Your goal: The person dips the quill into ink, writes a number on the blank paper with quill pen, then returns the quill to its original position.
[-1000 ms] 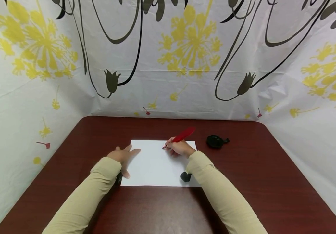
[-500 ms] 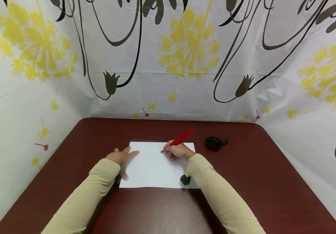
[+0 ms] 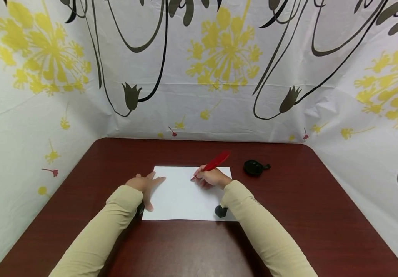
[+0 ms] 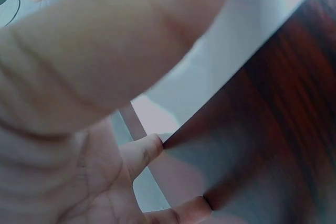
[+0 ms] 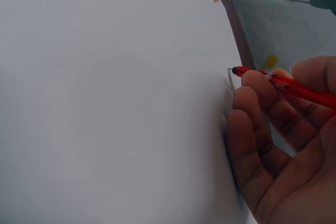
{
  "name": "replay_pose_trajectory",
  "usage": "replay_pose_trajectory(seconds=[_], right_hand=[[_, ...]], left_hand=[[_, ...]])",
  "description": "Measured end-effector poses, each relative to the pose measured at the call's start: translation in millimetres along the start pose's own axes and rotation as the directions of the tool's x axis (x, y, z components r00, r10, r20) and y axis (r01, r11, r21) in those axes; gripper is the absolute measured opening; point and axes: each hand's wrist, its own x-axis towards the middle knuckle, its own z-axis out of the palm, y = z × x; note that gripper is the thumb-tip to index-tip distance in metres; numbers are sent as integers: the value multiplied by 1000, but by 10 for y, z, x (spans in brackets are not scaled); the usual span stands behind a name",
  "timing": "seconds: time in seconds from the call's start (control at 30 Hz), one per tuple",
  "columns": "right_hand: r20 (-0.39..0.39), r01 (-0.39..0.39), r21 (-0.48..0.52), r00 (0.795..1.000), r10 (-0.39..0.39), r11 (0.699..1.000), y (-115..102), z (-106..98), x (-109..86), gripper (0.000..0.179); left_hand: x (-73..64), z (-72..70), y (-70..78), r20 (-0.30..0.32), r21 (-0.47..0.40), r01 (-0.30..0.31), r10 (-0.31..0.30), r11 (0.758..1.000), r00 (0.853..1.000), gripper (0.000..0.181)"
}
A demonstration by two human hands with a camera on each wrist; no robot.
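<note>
The red pen (image 3: 217, 160) slants over the far half of the paper (image 3: 179, 200), tip near mid-width, white sheet stretching left and near of it, the table (image 3: 323, 215) running on past the edges; the right hand (image 3: 212, 177) pinches it just behind the tip, and the left hand (image 3: 145, 187) spreads its fingers over the sheet's left edge

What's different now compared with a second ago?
The tip of the red pen in the right hand has shifted slightly down the paper, toward the person. Nothing was picked up or let go. The left hand stays spread at the paper's left edge; the dark object beyond its right side hasn't visibly moved.
</note>
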Motion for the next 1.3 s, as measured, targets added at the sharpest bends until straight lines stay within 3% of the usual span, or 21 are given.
replay_pose_trajectory(seconds=[0.4, 0.87, 1.3], right_hand=[[26, 8, -10, 1000, -8, 1000, 12, -10, -14, 16], [56, 18, -11, 998, -18, 1000, 6, -7, -93, 16], [90, 7, 12, 996, -8, 1000, 45, -5, -139, 15]], left_hand=[[-3, 33, 31, -4, -9, 51, -51, 999, 999, 107], [27, 57, 22, 25, -8, 48, -48, 999, 999, 108], [-1, 66, 30, -20, -8, 22, -22, 1000, 1000, 106]])
